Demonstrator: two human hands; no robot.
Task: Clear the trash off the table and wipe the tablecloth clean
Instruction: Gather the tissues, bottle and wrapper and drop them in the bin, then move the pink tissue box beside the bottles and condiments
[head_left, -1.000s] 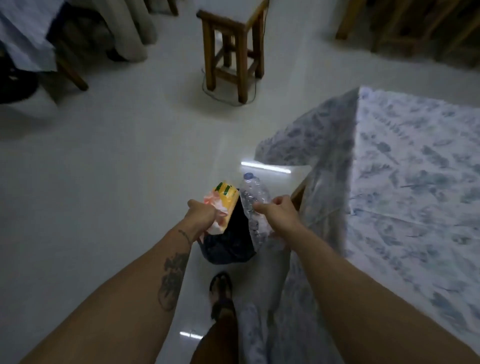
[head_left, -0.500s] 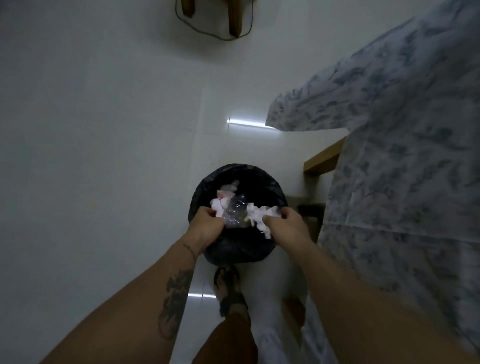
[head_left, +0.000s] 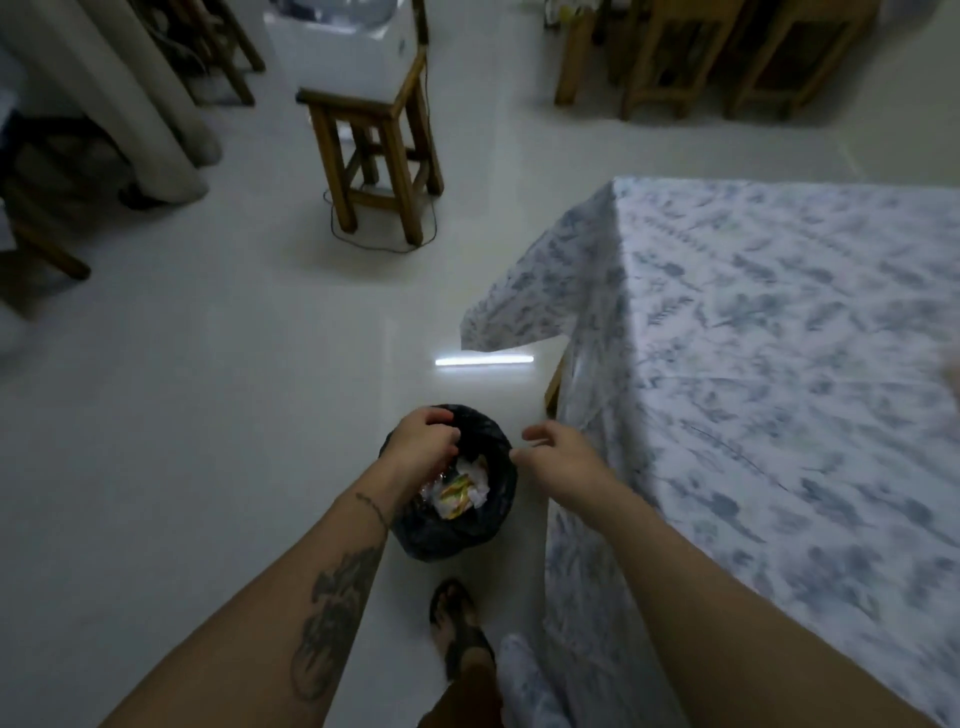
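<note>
Bin: black-lined trash bin (head_left: 470, 525) on floor beside tablecloth (head_left: 779, 364), holding wrappers (head_left: 460, 491).
Left hand (head_left: 423, 441): fingers curled over bin rim; whether gripping it, unclear.
Right hand (head_left: 558, 449): fingers apart, empty.

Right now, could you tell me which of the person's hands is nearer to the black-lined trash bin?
The left. The left hand is over the trash bin, its fingers curled at the bag's rim. The right hand hovers open just beside the bin's right edge.
</note>
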